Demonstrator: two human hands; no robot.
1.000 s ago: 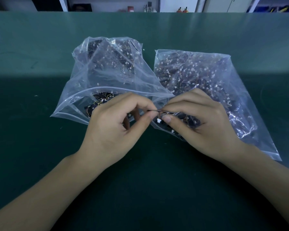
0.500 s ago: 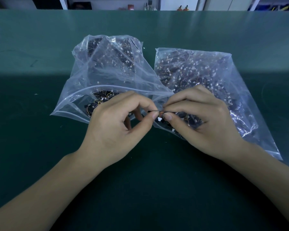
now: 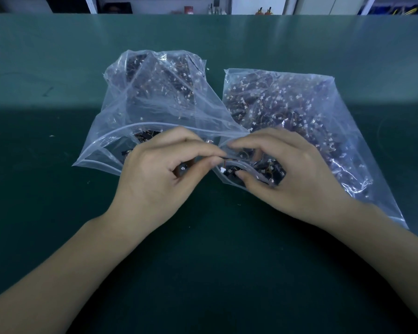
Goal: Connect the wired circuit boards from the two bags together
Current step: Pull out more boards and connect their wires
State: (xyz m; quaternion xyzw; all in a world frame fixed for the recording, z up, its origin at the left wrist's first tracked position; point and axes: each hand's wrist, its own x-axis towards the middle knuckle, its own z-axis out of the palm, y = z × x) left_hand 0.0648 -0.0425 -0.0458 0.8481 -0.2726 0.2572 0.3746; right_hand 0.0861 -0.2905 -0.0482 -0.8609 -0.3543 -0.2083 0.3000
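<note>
2 bags (image 3: 155,97), 2 hands (image 3: 155,179) pinching wires (image 3: 227,162)

Two clear bags (image 3: 155,97) (image 3: 299,112) side by side (dark wired boards (image 3: 270,169) inside).

- We have a single head-worn view, looking forward and down across the bench (image 3: 58,68) toward its far edge.
- It sits close: both forearms enter from the near edge, and the hands meet mid-picture.
- Beyond the far edge we glimpse shelving.
</note>
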